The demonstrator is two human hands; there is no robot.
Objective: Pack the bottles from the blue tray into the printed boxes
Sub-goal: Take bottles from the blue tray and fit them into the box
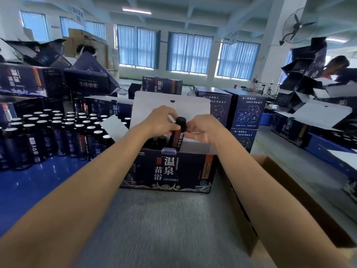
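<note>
- Dark-blue printed box (pixel 168 171) stands open in the middle of the grey worktop (pixel 164 225). Its white lid flap (pixel 154 102) is raised on the far side and a smaller side flap is folded out to the left.
- One black-capped bottle (pixel 178 133) is upright in the mouth of the box. Its lower end is below the front wall and its cap and shoulder are above the rim.
- Left hand (pixel 161 121) grips the upper part of the bottle from the left, fingers curled round it.
- Right hand (pixel 201 130) meets the bottle from the right, fingertips closed on it just below the cap.
- Dark shapes to the left of the held bottle, inside the box, look like bottles already packed. The number cannot be told.
- Blue tray (pixel 29 182) lies along the left edge of the worktop. Its near part is bare.
- Standing bottles (pixel 58 132) fill the far part of the tray in close rows, just beside the box's left flap.
- Brown carton (pixel 301 202) sits open at the right edge of the worktop, beside the printed box.
- More printed boxes are stacked behind (pixel 245 113), toward the far edge.
</note>
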